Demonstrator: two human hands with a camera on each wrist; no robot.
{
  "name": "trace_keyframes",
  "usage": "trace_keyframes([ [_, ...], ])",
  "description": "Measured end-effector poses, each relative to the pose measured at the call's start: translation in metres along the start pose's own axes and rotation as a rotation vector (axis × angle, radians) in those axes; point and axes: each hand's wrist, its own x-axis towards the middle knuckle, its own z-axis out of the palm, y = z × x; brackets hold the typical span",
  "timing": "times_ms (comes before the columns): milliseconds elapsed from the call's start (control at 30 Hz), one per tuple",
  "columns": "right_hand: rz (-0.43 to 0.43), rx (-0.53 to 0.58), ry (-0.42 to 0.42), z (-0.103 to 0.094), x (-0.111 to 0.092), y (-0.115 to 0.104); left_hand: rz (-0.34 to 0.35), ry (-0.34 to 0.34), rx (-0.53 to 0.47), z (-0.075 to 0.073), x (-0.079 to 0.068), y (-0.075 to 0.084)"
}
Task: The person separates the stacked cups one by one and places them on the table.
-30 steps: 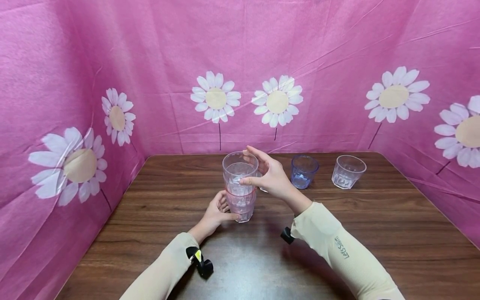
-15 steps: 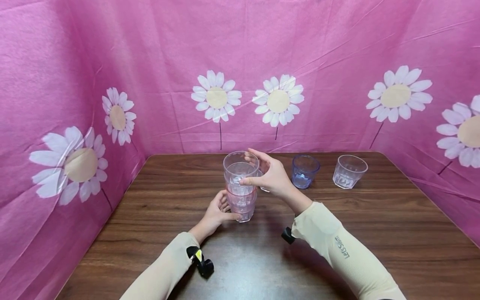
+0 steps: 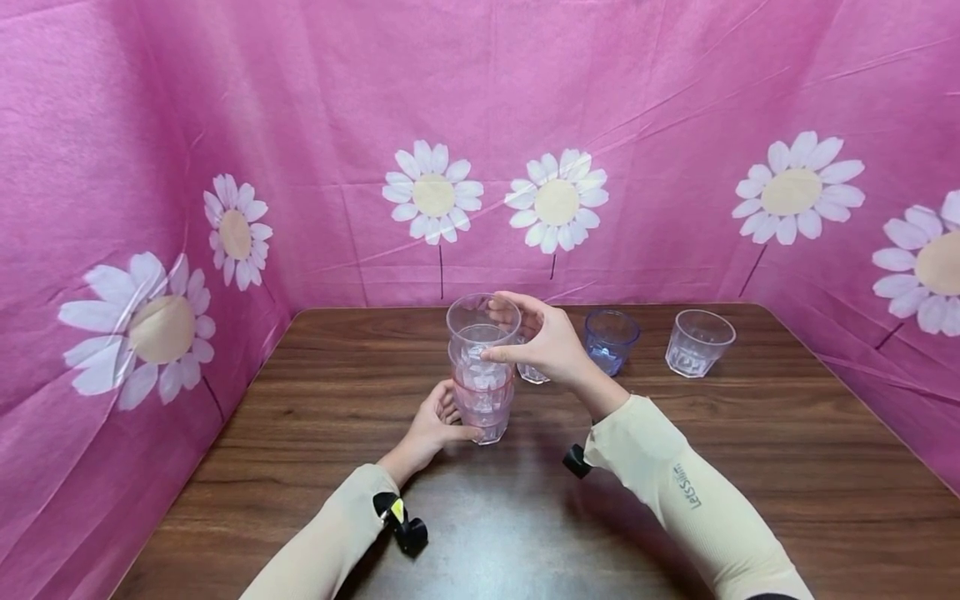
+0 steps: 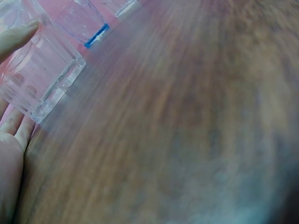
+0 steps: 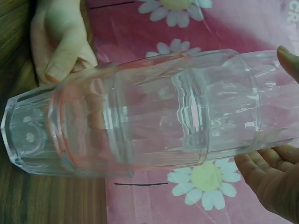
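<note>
Pink cloth [image 3: 337, 100] backs a far, half-hidden tumbler [image 3: 534, 374]; right hand [image 3: 551, 342] and left hand [image 3: 430, 430] grip a clear, red-ringed glass stack [image 3: 483, 385].

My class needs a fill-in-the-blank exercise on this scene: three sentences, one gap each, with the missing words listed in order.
1. On the stack of glasses, the left hand is placed ____ than the right hand.
2. The tinted glass beside the clear glass at far right is ____ in colour.
3. The cloth behind the table is mainly ____.

Missing words: lower; blue; pink.
</note>
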Motion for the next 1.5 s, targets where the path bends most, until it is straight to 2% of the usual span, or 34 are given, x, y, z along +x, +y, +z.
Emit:
trace_keyframes([
  [267, 0.001, 0.067, 0.009, 0.000, -0.001, 0.000, -0.001, 0.001, -0.006, -0.001, 0.000, -0.001],
  [567, -0.030, 0.144, 0.030, -0.003, -0.003, -0.013, 0.005, 0.008, 0.003, 0.000, 0.002, -0.002],
  [967, -0.077, 0.185, 0.078, -0.015, -0.006, -0.027, 0.001, 0.013, -0.001, 0.000, 0.001, -0.002],
  [1167, -0.072, 0.171, 0.098, -0.023, -0.010, -0.032, 0.001, 0.013, -0.003, 0.000, 0.001, -0.002],
  [1500, -0.100, 0.176, 0.116, -0.037, -0.019, -0.033, 0.004, 0.014, -0.001, 0.000, 0.001, -0.002],
])
